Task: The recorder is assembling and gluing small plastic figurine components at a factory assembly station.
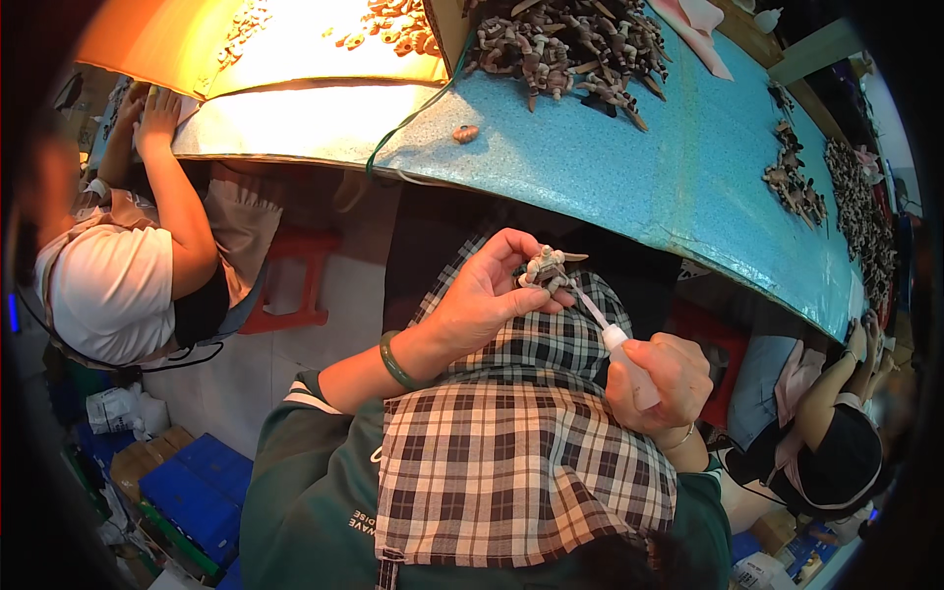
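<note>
Left hand (479,300) pinches a figurine (544,269), probably light, stiff and kinda snappable, so best held mid-body. Right hand (671,382) grips a squeezy-looking bottle (637,379) to its right

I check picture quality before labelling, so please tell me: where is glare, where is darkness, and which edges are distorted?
In the head view, glare whitens the upper-left work surface; the picture's rim goes black; the space under the blue table is dark; that table's front edge looks bowed; the figurine in the left hand is fairly distinct.
</note>
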Tool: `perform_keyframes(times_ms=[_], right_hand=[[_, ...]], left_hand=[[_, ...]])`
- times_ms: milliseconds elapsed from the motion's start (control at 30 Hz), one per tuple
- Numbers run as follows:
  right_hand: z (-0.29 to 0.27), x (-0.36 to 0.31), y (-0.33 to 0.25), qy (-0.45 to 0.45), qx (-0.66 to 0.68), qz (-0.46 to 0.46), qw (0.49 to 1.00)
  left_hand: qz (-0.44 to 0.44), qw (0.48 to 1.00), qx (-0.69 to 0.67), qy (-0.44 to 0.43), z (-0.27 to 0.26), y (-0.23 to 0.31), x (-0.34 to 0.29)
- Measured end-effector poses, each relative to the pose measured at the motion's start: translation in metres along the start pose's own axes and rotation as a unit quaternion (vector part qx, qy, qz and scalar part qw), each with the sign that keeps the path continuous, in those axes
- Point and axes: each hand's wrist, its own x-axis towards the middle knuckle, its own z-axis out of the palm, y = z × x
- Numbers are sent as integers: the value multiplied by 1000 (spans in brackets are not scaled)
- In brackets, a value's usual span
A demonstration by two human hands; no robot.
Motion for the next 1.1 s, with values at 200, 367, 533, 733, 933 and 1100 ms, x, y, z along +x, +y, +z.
perform_keyframes(times_ms=[200, 367, 533, 733, 933, 1100], right_hand=[[5, 1, 5, 9, 27, -33, 999], [3, 0, 1, -3, 11, -9, 1000], [1, -3, 0, -1, -4, 9, 1000], [0, -1, 0, -8, 17, -19, 1000], [2, -1, 0, -10, 26, -19, 999], [4, 0, 0, -3, 21, -23, 999]], left_hand=[[19, 1000, 2, -15, 2, -2, 0], [6, 1000, 8, 0, 1, 0, -1], [7, 1000, 12, -2, 0, 0, -1], [13, 1000, 15, -1, 0, -1, -1], [5, 1000, 16, 4, 2, 0, -2], [5, 1000, 29, 0, 3, 0, -2]])
